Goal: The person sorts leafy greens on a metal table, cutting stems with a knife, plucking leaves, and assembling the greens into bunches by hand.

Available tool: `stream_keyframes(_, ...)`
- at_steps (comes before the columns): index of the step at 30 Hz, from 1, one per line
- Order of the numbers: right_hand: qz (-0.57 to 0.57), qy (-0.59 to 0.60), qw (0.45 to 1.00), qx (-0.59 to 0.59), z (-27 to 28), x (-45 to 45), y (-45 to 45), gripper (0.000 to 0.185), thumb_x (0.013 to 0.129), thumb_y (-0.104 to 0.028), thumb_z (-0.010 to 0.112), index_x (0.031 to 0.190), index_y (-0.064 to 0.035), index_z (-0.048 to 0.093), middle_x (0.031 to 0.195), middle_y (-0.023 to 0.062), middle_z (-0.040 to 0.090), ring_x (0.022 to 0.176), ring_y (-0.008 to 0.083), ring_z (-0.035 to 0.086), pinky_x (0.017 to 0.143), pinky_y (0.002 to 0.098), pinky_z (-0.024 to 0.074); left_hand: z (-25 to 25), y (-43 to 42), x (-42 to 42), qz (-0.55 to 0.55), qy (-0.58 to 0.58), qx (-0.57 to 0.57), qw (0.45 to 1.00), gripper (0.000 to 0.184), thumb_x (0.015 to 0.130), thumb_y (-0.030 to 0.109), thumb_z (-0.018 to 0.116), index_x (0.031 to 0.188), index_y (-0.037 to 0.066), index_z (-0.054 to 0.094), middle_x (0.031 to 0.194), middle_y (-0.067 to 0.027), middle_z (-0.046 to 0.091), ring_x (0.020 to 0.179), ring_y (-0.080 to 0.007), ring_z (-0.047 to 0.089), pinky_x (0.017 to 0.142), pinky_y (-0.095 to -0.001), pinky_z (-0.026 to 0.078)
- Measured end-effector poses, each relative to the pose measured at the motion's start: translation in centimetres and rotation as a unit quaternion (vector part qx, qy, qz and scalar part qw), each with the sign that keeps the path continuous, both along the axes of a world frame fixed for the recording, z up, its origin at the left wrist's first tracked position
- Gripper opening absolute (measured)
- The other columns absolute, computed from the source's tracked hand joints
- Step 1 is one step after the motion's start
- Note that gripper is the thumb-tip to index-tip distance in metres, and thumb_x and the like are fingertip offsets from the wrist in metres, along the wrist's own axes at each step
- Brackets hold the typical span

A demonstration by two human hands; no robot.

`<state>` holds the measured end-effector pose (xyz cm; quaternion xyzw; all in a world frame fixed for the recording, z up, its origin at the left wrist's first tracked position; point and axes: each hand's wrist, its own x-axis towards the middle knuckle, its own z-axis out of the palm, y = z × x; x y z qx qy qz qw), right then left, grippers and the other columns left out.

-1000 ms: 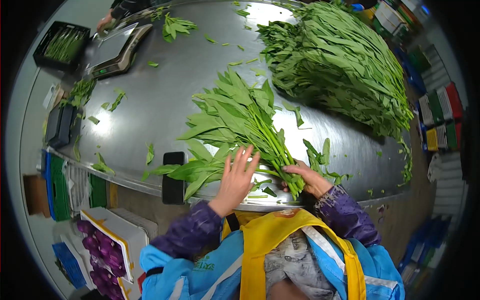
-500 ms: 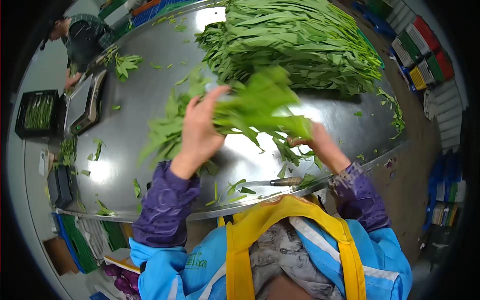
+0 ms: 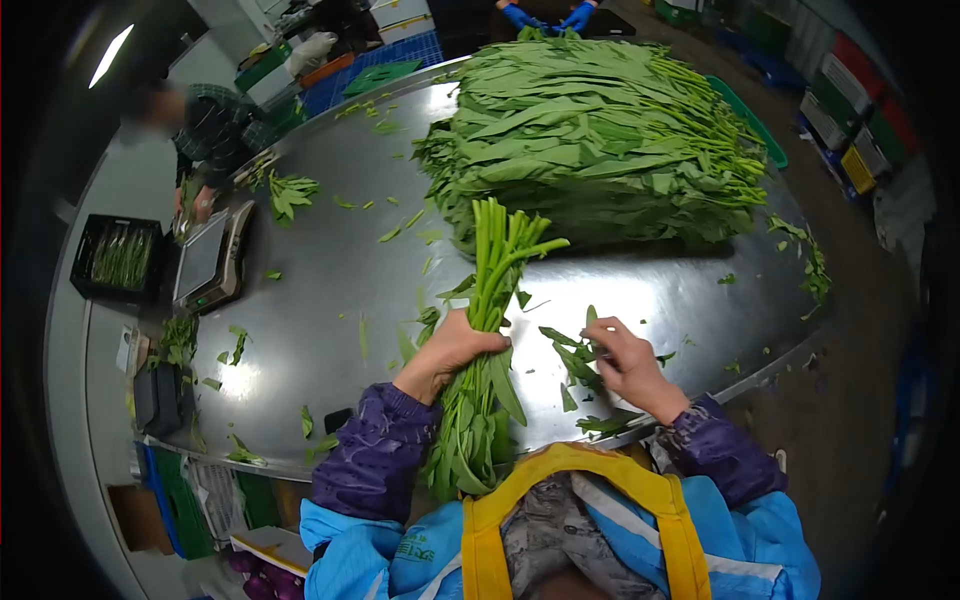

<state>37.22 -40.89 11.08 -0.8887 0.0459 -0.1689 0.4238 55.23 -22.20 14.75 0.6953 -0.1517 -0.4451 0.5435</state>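
My left hand (image 3: 455,350) is closed around a bunch of leafy greens (image 3: 490,285). The thick cut stems point away from me, and the long leaves hang down toward my apron (image 3: 570,460). To the right, my right hand (image 3: 632,368) hovers at the loose leaves (image 3: 578,360) on the metal table, its fingers bent and apart. A leaf tip shows by the index finger; I cannot make out whether they touch. Beyond both hands lies a large stack of the same greens (image 3: 600,140), with stems toward the right.
The metal table (image 3: 320,270) carries scattered leaf scraps. On the left are a scale (image 3: 212,258), a black crate of greens (image 3: 118,255) and a person (image 3: 215,125) working. Blue-gloved hands (image 3: 548,18) show behind the stack. A green tray (image 3: 750,120) sits at its right edge.
The bunch has turned from lying crosswise to stems pointing away, held in my left hand alone. My right hand has come off it. The view has tilted up, and the knife no longer shows.
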Motion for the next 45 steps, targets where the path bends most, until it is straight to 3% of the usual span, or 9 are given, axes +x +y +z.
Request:
stream_keyframes(10,-0.084,-0.081,0.966,-0.228,-0.4,2.9,-1.3,0.006,0.071,-0.003,0.052,0.076,-0.0069,0.049,0.060,0.0073,0.051,0.054,0.0233,0.056,0.047,0.0338,0.0440,0.5,-4.9,-3.8,-0.108,-0.046,0.047,0.992,0.027,0.064,0.011,0.066,0.086,-0.003,0.059,0.076,-0.0047,0.060,0.069,-0.0101,0.053,0.062,-0.0260,0.044)
stream_keyframes(19,-0.158,0.294,0.926,-0.177,-2.6,-4.0,-7.2,0.044,0.072,-0.021,0.066,0.109,-0.0010,0.050,0.081,0.0145,0.062,0.078,0.0323,0.060,0.069,0.0408,0.0472,3.0,-3.6,0.0,-0.102,-0.151,0.010,0.983,0.030,0.065,0.014,0.070,0.086,0.000,0.054,0.074,-0.0029,0.055,0.066,-0.0112,0.050,0.062,-0.0264,0.043)
stream_keyframes(21,-0.131,-0.008,0.969,-0.210,-0.2,-1.5,-5.7,0.049,0.071,-0.019,0.068,0.111,0.0014,0.049,0.090,0.0149,0.061,0.084,0.0310,0.059,0.075,0.0387,0.0466,4.4,-4.1,0.5,-0.095,-0.132,-0.004,0.987,0.031,0.065,0.013,0.072,0.087,0.001,0.054,0.076,-0.0019,0.055,0.068,-0.0098,0.049,0.063,-0.0252,0.043)
stream_keyframes(25,-0.045,-0.034,0.995,0.088,4.0,3.0,-1.4,0.030,0.078,-0.016,0.064,0.102,-0.0005,0.056,0.087,0.0108,0.060,0.080,0.0210,0.058,0.072,0.0299,0.0459,5.9,-4.4,-0.4,-0.103,-0.091,-0.024,0.990,0.031,0.065,0.012,0.072,0.089,0.001,0.055,0.078,-0.0014,0.056,0.071,-0.0091,0.050,0.065,-0.0241,0.043)
stream_keyframes(27,-0.062,-0.007,0.900,0.432,5.3,5.0,-0.6,0.023,0.083,-0.017,0.060,0.100,-0.0009,0.057,0.081,0.0034,0.058,0.070,0.0112,0.052,0.064,0.0242,0.0434,6.0,-4.3,-1.6,-0.130,-0.136,-0.039,0.981,0.034,0.065,0.012,0.071,0.092,0.000,0.055,0.080,-0.0021,0.058,0.073,-0.0103,0.052,0.069,-0.0255,0.044)
stream_keyframes(32,0.045,0.023,0.906,0.420,5.6,5.9,-0.6,0.015,0.084,-0.016,0.059,0.092,-0.0036,0.057,0.079,-0.0012,0.054,0.060,0.0103,0.052,0.053,0.0279,0.0421,4.7,-3.3,-3.2,-0.183,-0.357,0.005,0.916,0.030,0.065,0.014,0.066,0.092,0.004,0.055,0.076,-0.0137,0.061,0.070,-0.0305,0.060,0.065,-0.0360,0.047)
stream_keyframes(34,0.002,-0.075,0.964,-0.255,4.9,4.6,-1.1,0.011,0.075,-0.005,0.058,0.084,-0.0046,0.052,0.077,0.0043,0.051,0.056,0.0172,0.056,0.046,0.0309,0.0421,4.2,-2.4,-3.4,-0.209,-0.436,0.066,0.873,0.028,0.066,0.015,0.065,0.091,0.005,0.056,0.074,-0.0149,0.061,0.069,-0.0333,0.059,0.063,-0.0381,0.047)
stream_keyframes(38,-0.094,0.184,0.898,-0.388,-2.1,2.6,-7.6,0.032,0.070,-0.012,0.063,0.100,-0.0042,0.052,0.093,0.0133,0.053,0.064,0.0248,0.061,0.051,0.0326,0.0476,3.4,-0.3,-2.4,-0.202,-0.526,0.143,0.814,0.026,0.067,0.016,0.063,0.090,0.007,0.057,0.071,-0.0152,0.061,0.067,-0.0356,0.059,0.060,-0.0406,0.047)
stream_keyframes(45,0.151,0.145,0.957,0.200,4.7,4.6,0.4,0.114,0.060,-0.039,0.077,0.138,0.0001,0.003,0.140,0.0269,0.019,0.130,0.0346,0.023,0.107,0.0355,0.0195,7.3,-3.6,0.0,0.067,-0.063,-0.127,0.988,0.051,0.067,0.018,0.077,0.105,0.001,0.047,0.088,-0.0045,0.055,0.078,-0.0128,0.054,0.068,-0.0264,0.046)
